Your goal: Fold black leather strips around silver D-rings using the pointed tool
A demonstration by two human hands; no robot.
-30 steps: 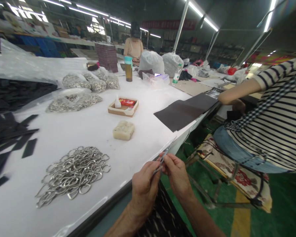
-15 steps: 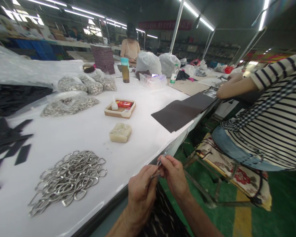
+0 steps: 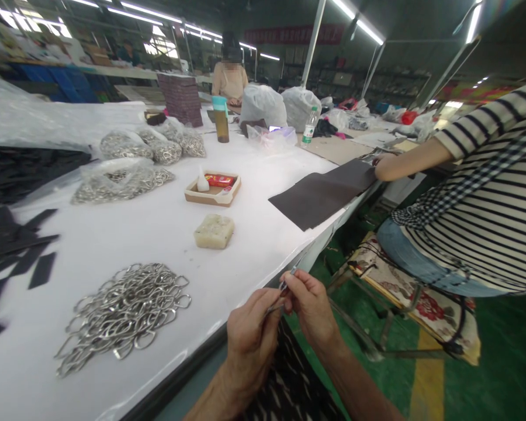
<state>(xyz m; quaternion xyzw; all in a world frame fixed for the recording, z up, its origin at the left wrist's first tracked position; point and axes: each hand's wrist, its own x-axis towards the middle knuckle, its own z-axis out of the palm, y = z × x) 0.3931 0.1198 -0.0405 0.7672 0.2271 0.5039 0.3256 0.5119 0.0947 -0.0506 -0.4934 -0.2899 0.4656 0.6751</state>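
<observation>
My left hand is closed, thumb against fingers, on a thin dark strip whose edge shows at the fingertips. Right beside it, my right hand pinches a slim grey metallic piece; its tip pokes out above the thumb. A small loop shows between the two hands, but my fingers hide most of what they hold. Both hands are just off the table's front edge, above my lap. To the left, a loose pile of silvery metal rings lies on the white table.
A pale wax-like block and a shallow box with a white bottle and red packet lie ahead. Dark strips and bagged rings are leftward. Dark sheets lie near a striped-shirt co-worker seated at right.
My hands stay together with only slight finger movement. The co-worker's forearm at right has shifted slightly left, over the end of the dark sheets. The view has tilted a little.
</observation>
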